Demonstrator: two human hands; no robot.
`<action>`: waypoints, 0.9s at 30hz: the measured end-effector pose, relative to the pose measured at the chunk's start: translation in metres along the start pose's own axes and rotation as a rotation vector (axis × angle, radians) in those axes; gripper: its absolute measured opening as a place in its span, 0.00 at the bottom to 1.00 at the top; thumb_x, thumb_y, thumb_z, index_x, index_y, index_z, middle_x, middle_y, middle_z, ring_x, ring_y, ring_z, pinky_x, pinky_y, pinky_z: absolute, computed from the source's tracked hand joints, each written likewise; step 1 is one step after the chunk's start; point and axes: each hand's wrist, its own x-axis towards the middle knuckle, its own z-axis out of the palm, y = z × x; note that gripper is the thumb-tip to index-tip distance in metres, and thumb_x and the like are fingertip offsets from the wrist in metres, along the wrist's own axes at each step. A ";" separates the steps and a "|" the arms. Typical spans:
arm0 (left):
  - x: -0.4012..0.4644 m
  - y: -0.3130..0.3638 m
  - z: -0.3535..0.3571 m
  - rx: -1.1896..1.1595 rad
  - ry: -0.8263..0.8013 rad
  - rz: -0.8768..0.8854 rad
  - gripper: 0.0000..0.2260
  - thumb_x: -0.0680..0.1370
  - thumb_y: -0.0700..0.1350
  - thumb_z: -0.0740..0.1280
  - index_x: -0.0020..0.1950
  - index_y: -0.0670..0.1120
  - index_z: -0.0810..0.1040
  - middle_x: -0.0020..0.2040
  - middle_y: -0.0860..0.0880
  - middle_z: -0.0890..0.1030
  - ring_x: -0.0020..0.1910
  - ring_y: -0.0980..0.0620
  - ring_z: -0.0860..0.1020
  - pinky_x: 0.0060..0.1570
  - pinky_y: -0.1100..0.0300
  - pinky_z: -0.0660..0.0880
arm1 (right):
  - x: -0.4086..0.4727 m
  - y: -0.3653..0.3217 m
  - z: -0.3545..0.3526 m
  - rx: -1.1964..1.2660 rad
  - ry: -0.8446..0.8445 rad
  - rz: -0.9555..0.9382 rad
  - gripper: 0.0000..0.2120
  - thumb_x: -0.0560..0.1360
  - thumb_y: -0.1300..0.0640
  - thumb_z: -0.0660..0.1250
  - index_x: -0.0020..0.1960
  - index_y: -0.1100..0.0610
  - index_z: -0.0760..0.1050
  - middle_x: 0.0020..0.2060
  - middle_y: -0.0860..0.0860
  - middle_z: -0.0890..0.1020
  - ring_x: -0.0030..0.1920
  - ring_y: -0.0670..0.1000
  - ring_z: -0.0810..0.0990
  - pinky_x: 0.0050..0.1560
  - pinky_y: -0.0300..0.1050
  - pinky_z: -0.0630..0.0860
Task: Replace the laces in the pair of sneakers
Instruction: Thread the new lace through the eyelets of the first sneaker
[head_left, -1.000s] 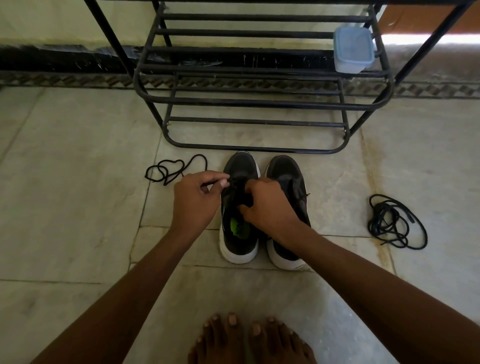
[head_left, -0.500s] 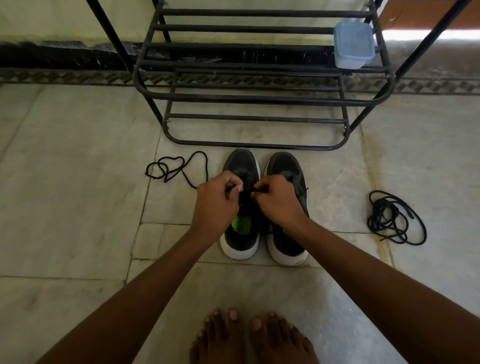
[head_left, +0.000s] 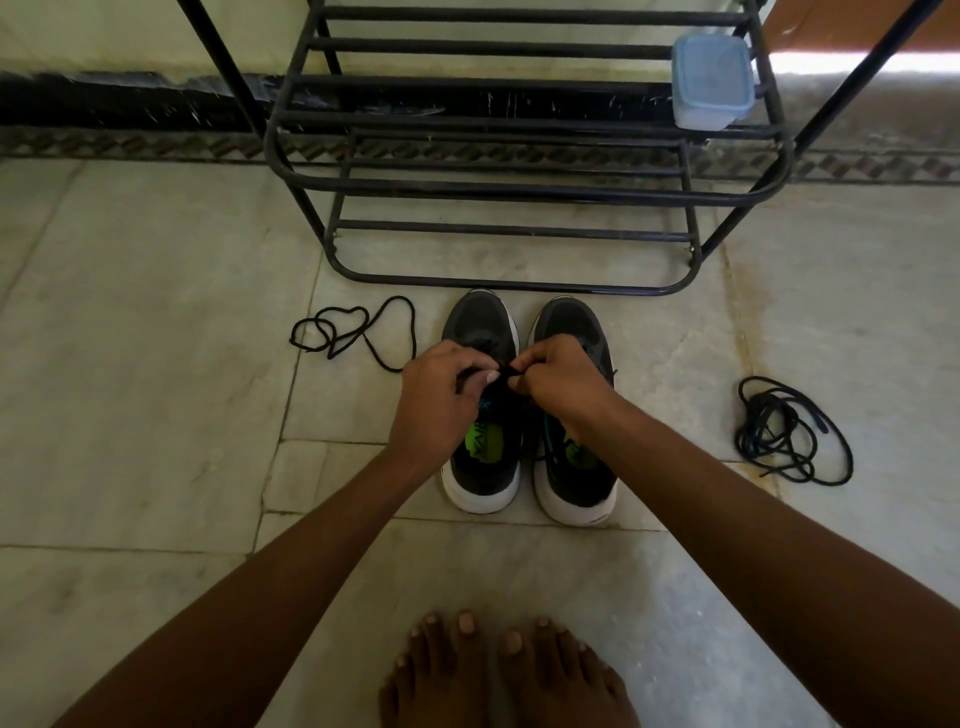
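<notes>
Black metal rack (head_left: 519, 184) behind sneakers (head_left: 483, 467), loose laces (head_left: 789, 431) beside

The left hand (head_left: 441, 400) and right hand (head_left: 558, 382) cover the middle of both sneakers, so the eyelets of the left sneaker (head_left: 483, 467) and most of the tongue of the right sneaker (head_left: 574, 483) are hidden. The bit of lace (head_left: 506, 372) pinched between the fingers is too small to follow into the shoe. The rack (head_left: 519, 182) is cut off by the top edge. Both feet (head_left: 504, 675) and forearms run off the bottom edge.
</notes>
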 end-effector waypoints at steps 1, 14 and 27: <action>0.000 0.000 0.000 0.009 0.000 0.004 0.05 0.76 0.38 0.75 0.50 0.44 0.87 0.45 0.50 0.83 0.43 0.60 0.79 0.47 0.76 0.72 | 0.001 0.000 0.000 0.001 0.001 0.002 0.05 0.77 0.67 0.69 0.48 0.62 0.83 0.46 0.57 0.84 0.50 0.53 0.82 0.54 0.48 0.82; -0.004 0.004 0.008 -0.116 0.061 -0.120 0.04 0.78 0.39 0.73 0.51 0.45 0.87 0.44 0.57 0.83 0.44 0.66 0.81 0.48 0.75 0.75 | 0.001 0.000 -0.001 0.011 -0.017 0.028 0.04 0.77 0.66 0.70 0.51 0.61 0.82 0.48 0.56 0.83 0.52 0.53 0.82 0.59 0.53 0.81; -0.003 0.001 0.010 -0.238 0.014 -0.249 0.05 0.77 0.40 0.74 0.50 0.49 0.86 0.46 0.55 0.86 0.48 0.61 0.83 0.54 0.64 0.79 | 0.003 -0.001 0.000 0.010 -0.003 0.057 0.05 0.77 0.67 0.68 0.49 0.64 0.83 0.45 0.59 0.83 0.49 0.53 0.83 0.57 0.53 0.82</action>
